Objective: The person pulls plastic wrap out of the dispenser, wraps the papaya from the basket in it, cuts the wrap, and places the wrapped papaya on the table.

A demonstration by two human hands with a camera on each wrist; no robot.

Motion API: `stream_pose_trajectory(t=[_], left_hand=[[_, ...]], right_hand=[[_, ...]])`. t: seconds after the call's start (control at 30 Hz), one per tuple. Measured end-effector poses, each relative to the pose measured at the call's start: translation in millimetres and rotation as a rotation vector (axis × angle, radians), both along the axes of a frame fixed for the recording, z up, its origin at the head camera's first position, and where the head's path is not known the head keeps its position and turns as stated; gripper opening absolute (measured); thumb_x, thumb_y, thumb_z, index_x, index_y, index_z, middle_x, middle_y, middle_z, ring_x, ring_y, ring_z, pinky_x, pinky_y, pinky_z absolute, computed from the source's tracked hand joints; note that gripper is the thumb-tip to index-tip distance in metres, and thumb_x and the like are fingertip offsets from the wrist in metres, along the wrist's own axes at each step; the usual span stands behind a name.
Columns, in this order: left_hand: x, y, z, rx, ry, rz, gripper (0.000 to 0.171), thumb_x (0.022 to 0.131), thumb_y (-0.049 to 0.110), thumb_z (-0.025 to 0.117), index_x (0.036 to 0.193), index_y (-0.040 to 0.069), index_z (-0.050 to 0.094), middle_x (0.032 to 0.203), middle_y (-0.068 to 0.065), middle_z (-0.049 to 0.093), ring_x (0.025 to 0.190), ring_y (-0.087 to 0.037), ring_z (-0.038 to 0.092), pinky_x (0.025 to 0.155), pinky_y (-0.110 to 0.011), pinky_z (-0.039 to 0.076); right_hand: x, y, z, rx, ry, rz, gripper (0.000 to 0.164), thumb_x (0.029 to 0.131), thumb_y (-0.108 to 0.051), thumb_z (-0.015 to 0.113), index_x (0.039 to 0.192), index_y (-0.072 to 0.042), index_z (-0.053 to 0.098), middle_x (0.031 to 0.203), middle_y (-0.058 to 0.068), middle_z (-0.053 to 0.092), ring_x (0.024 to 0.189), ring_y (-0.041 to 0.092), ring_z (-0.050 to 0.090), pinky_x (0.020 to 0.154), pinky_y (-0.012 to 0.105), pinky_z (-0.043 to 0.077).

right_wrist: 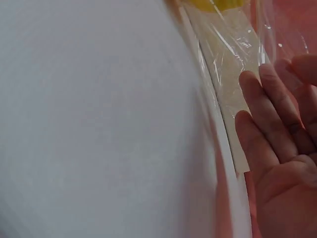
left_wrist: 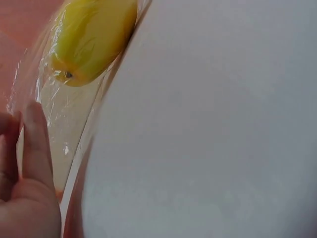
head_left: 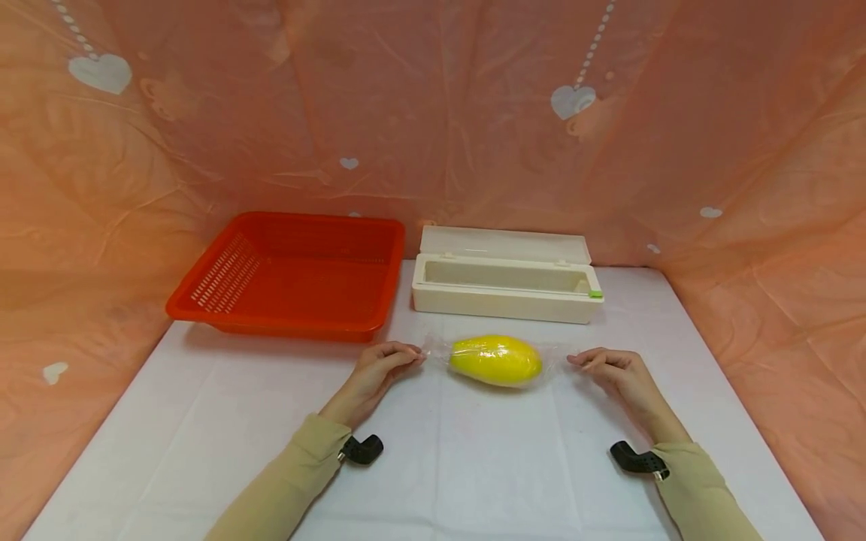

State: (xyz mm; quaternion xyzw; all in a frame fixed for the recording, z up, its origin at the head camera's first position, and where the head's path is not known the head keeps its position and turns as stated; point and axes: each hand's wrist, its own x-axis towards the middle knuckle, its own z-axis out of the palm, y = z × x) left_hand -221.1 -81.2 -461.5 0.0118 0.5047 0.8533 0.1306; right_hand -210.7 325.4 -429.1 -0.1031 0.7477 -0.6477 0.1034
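A long yellow papaya-like fruit (head_left: 496,360) lies wrapped in clear plastic film in the middle of the head view. The film (head_left: 438,352) extends past both ends of the fruit. My left hand (head_left: 374,376) pinches the film's left end between thumb and finger. On the opposite side my right hand (head_left: 625,383) pinches the right end, its other fingers loosely extended in the right wrist view. Taut folds of film (left_wrist: 54,119) run from the left fingertips to the fruit's dark-spotted end. Only the fruit's lower edge (right_wrist: 215,5) shows in the right wrist view.
Behind the fruit stands a long white film dispenser box (head_left: 501,306), its lid (head_left: 504,244) raised and a green slider (head_left: 595,294) at its right end. A red plastic basket (head_left: 298,328) sits at the back left. An orange curtain (head_left: 440,113) hangs behind the white-covered table (head_left: 501,466).
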Motion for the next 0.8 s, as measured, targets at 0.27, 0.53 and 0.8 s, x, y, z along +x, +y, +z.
stream_pose_trajectory(t=[0.27, 0.53, 0.8], left_hand=[[-3.5, 6.1, -4.8, -0.078, -0.066, 0.044, 0.022, 0.080, 0.000, 0.061, 0.096, -0.014, 0.058, 0.096, -0.020, 0.062, 0.093, -0.029, 0.059, 0.084, -0.034, 0.045], [-0.6, -4.1, -2.8, -0.006, -0.116, 0.066, 0.018, 0.079, -0.002, 0.060, 0.094, -0.013, 0.058, 0.092, -0.018, 0.059, 0.093, -0.029, 0.059, 0.085, -0.036, 0.045], [-1.1, -8.1, 16.3, -0.020, -0.105, 0.053, 0.030, 0.084, 0.023, 0.058, 0.097, -0.003, 0.060, 0.102, -0.020, 0.057, 0.097, -0.031, 0.057, 0.087, -0.043, 0.043]], right_hand=[[-3.3, -0.6, -8.8, 0.251, 0.027, 0.001, 0.027, 0.083, -0.023, 0.063, 0.094, 0.002, 0.066, 0.107, 0.009, 0.062, 0.103, 0.010, 0.053, 0.082, 0.019, 0.042], [1.1, 7.9, -10.9, 0.339, 0.052, -0.036, 0.030, 0.081, -0.026, 0.064, 0.105, -0.006, 0.065, 0.108, 0.007, 0.060, 0.096, 0.010, 0.053, 0.072, 0.018, 0.045], [0.9, 6.8, -6.3, 0.340, 0.036, -0.017, 0.032, 0.082, -0.027, 0.063, 0.107, -0.008, 0.064, 0.109, 0.006, 0.061, 0.097, 0.012, 0.053, 0.074, 0.019, 0.044]])
